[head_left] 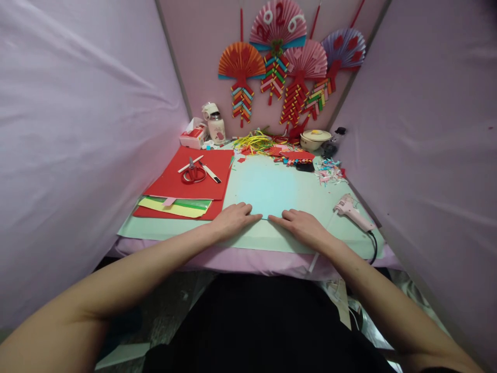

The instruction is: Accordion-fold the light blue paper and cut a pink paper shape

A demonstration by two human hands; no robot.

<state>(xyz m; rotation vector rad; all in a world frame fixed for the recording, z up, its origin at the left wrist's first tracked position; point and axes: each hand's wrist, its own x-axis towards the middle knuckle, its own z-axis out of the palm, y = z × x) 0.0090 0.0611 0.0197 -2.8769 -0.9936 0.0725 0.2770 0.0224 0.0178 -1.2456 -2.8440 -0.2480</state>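
A light blue sheet of paper (266, 186) lies flat on the pale green table cover, in front of me. At the left part of its near edge is my left hand (233, 218), with the thumb pointing inward along the edge and the fingers curled on the paper. My right hand (298, 224) mirrors it on the right part, thumb and fingers gripping the same edge. Between the two thumb tips a thin, darker blue strip of the edge shows. The undersides of the fingers are hidden.
Left are red paper sheets (166, 181) bearing red-handled scissors (193, 175) and a white cutter (210, 172). Right lies a pink glue gun (353, 212) with a cord. Behind are yellow strips (256, 142), paper scraps (330, 171), a lidded bowl (314, 139) and a bottle (216, 128).
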